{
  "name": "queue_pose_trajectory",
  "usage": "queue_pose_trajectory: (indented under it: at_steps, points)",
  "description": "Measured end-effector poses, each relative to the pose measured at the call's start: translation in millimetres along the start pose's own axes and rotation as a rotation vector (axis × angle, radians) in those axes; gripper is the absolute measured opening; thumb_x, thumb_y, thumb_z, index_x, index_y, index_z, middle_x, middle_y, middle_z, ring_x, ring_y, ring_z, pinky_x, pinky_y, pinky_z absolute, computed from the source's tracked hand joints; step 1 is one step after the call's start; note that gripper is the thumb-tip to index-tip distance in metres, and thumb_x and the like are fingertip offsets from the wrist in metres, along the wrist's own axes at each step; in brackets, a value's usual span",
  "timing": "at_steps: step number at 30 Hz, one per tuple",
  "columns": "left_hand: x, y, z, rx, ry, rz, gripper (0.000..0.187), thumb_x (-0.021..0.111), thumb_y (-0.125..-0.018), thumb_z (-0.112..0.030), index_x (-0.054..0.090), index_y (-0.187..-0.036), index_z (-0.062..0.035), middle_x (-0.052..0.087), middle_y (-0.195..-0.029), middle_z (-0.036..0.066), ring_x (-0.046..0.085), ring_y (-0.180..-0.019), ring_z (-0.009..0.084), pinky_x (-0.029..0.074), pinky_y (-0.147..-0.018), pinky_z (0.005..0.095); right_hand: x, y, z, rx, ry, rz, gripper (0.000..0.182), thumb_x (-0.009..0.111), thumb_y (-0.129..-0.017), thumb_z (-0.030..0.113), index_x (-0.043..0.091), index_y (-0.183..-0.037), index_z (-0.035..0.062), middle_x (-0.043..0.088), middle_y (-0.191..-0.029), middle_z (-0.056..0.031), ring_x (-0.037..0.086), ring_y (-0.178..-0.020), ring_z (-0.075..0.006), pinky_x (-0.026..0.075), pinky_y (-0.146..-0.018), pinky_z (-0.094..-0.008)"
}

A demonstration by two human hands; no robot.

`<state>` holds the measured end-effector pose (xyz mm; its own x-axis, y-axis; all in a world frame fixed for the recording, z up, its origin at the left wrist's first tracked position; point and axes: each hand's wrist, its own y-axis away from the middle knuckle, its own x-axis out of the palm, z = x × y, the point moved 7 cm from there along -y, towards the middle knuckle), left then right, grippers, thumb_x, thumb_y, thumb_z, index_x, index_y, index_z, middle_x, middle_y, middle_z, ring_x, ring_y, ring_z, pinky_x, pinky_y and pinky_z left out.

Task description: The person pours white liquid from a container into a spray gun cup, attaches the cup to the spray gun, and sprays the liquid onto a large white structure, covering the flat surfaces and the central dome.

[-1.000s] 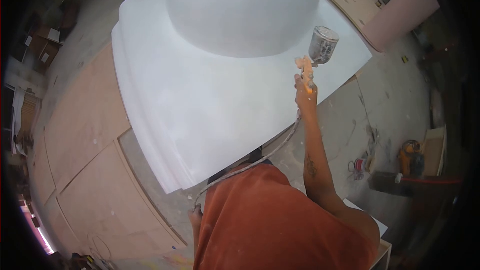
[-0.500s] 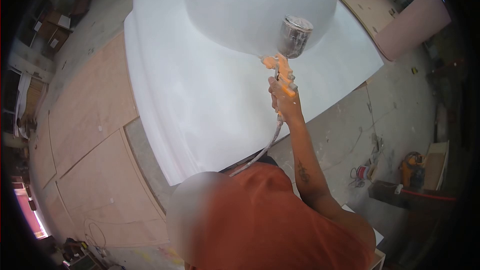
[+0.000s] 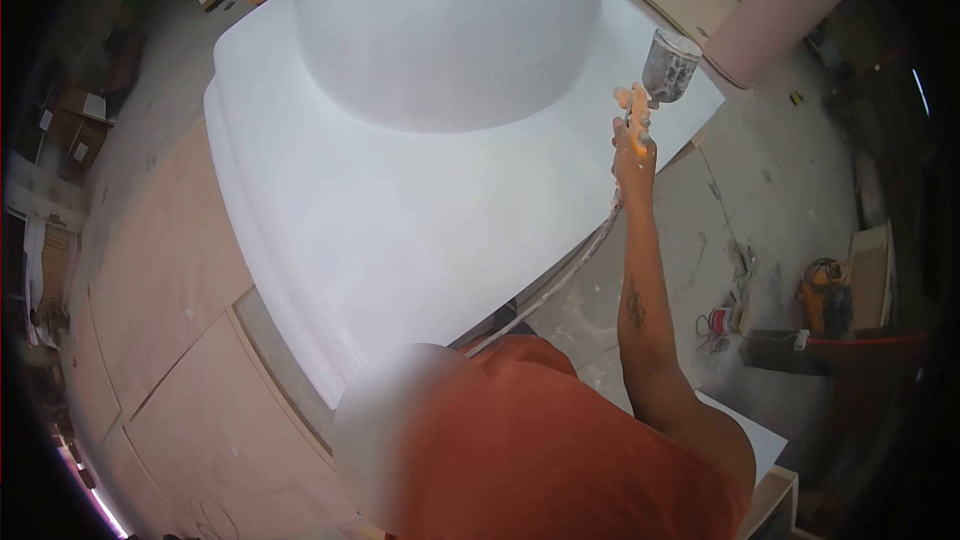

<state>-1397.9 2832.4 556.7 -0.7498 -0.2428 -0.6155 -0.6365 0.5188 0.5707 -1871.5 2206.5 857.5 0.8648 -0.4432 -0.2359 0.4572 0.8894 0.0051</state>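
My right hand (image 3: 636, 162) is wrapped round the handle of an orange spray gun (image 3: 638, 120), over the right part of a large white moulded piece (image 3: 420, 230). A dirty metal cup (image 3: 671, 66) is fixed to the gun, and a hose (image 3: 560, 285) runs from its handle down toward my body. The white piece has a big rounded dome (image 3: 450, 40) on a broad base with a stepped left edge. My left hand is out of view.
Thin boards (image 3: 215, 410) lie on the floor at the left. A pink cylinder (image 3: 780, 15) stands at the upper right. At the right are a yellow machine (image 3: 825, 290), a small red and white spool (image 3: 720, 320) and a dark beam (image 3: 790, 351). A white panel (image 3: 760, 440) is beside my elbow.
My right hand has moved to the right with the spray gun, from in front of the dome to near the piece's right edge. The camera view has shifted too.
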Motion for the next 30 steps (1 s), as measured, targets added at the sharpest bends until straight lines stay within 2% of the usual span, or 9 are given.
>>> queue_pose_trajectory:
  at_steps: [11,13,14,17,20,22,23,25,30]
  points:
    - [-25.5,50.8,-45.5,0.140,0.285,0.155,0.034,0.060,-0.095,-0.028,0.072,-0.114,-0.0027,0.074,-0.105,0.017,0.071,-0.095,0.0278,0.056,-0.078,0.0414,84.2,119.0,17.3,0.076,-0.084,0.397,0.027,0.071,-0.094,0.030,0.056,-0.082,0.0114,0.047,-0.060,0.0078,0.035,-0.043,-0.0015,0.029,-0.038,-0.0212]
    - [-50.0,53.7,-11.0,0.342,-0.241,-0.076,0.022,0.061,-0.089,-0.017,0.070,-0.075,-0.0032,0.066,-0.064,0.009,0.059,-0.059,0.0184,0.047,-0.057,0.0376,106.0,157.7,47.4,0.154,-0.128,0.487,0.027,0.071,-0.095,0.029,0.055,-0.081,0.0123,0.046,-0.061,0.0079,0.035,-0.043,-0.0013,0.028,-0.039,-0.0212]
    - [-56.4,54.4,-12.4,0.337,-0.241,-0.082,0.022,0.061,-0.089,-0.017,0.070,-0.075,-0.0032,0.066,-0.064,0.009,0.059,-0.059,0.0184,0.047,-0.057,0.0376,116.0,169.9,56.1,0.166,-0.144,0.530,0.027,0.070,-0.095,0.029,0.055,-0.080,0.0125,0.046,-0.061,0.0080,0.035,-0.043,-0.0012,0.028,-0.039,-0.0213]
    - [-63.5,58.6,27.2,-0.173,0.216,0.024,0.027,0.061,-0.091,-0.019,0.059,-0.067,-0.0051,0.054,-0.058,0.003,0.045,-0.049,0.0140,0.037,-0.046,0.0368,129.3,191.8,77.1,0.196,-0.226,0.636,0.027,0.070,-0.095,0.028,0.055,-0.080,0.0126,0.044,-0.059,0.0084,0.035,-0.044,-0.0012,0.027,-0.040,-0.0215]
    - [-73.9,44.8,27.6,0.076,0.066,-0.002,0.031,0.063,-0.092,-0.021,0.056,-0.067,-0.0048,0.049,-0.058,0.001,0.043,-0.046,0.0152,0.036,-0.043,0.0369,130.7,190.5,80.5,0.214,-0.217,0.644,0.027,0.071,-0.094,0.028,0.054,-0.080,0.0124,0.043,-0.058,0.0089,0.034,-0.043,-0.0011,0.027,-0.040,-0.0217]
    - [-62.7,25.3,50.5,0.223,-0.473,0.130,0.049,0.076,-0.079,-0.038,0.066,-0.088,0.0093,0.066,-0.099,0.030,0.061,-0.092,0.0348,0.046,-0.079,0.0501,126.0,180.5,72.4,0.203,-0.176,0.570,0.027,0.071,-0.094,0.028,0.055,-0.080,0.0120,0.042,-0.057,0.0091,0.033,-0.043,-0.0012,0.027,-0.040,-0.0218]
    - [-53.5,22.4,53.1,0.228,-0.476,0.129,0.049,0.076,-0.079,-0.038,0.066,-0.088,0.0093,0.066,-0.099,0.030,0.061,-0.092,0.0348,0.046,-0.079,0.0501,114.0,168.1,64.7,0.196,-0.139,0.502,0.028,0.072,-0.093,0.029,0.055,-0.080,0.0117,0.041,-0.057,0.0092,0.033,-0.043,-0.0013,0.026,-0.039,-0.0219]
    - [-46.3,7.1,86.1,-0.196,0.152,0.006,0.051,0.078,-0.079,-0.040,0.066,-0.091,0.0083,0.066,-0.103,0.028,0.061,-0.094,0.0356,0.047,-0.080,0.0517,97.7,146.2,54.1,0.172,-0.112,0.413,0.028,0.072,-0.093,0.030,0.055,-0.080,0.0111,0.041,-0.056,0.0092,0.033,-0.042,-0.0014,0.026,-0.039,-0.0219]
    - [-61.7,-37.3,90.1,0.050,0.193,-0.260,0.051,0.077,-0.081,-0.036,0.063,-0.094,0.0108,0.066,-0.092,0.021,0.059,-0.085,0.0290,0.047,-0.075,0.0478,36.5,73.7,43.2,0.168,0.001,0.221,0.039,0.068,-0.093,0.040,0.062,-0.093,0.0014,0.057,-0.075,-0.0014,0.043,-0.051,-0.0079,0.037,-0.045,-0.0252]
